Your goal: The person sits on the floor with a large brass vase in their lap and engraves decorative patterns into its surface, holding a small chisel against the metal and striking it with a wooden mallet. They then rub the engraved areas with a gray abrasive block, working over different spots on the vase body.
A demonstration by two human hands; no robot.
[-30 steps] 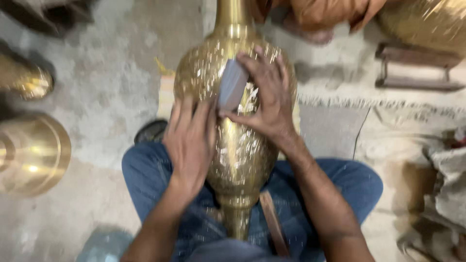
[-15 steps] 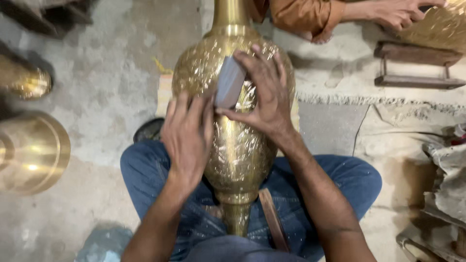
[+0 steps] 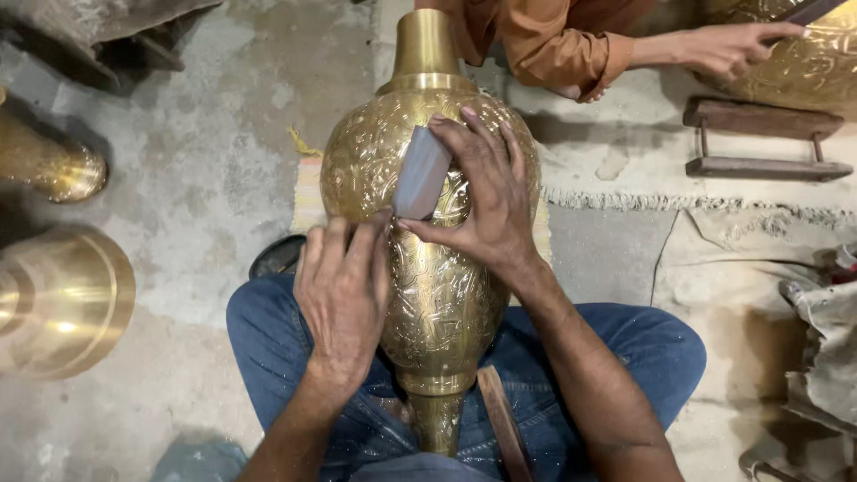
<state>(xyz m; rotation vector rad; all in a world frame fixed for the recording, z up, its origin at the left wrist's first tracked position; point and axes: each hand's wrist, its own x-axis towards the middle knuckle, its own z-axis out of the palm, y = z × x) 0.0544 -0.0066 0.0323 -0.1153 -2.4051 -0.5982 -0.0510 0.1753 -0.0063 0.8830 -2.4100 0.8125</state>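
While it lies across the person's blue-jeaned lap at frame centre, neck toward the top edge, the large engraved brass vase (image 3: 437, 295) fills most of the view. Grey concrete floor (image 3: 205, 161) spreads over the left half. Another brass vessel (image 3: 62, 299) sits at the left edge. Co-worker's orange sleeve (image 3: 544, 40) at upper centre. Right hand (image 3: 486, 201) grips a small grey block (image 3: 421, 174) between thumb and curled fingers, pressed flat on the vase's belly. Left hand (image 3: 344, 295) rests on the vase's left flank, fingers together and holding nothing.
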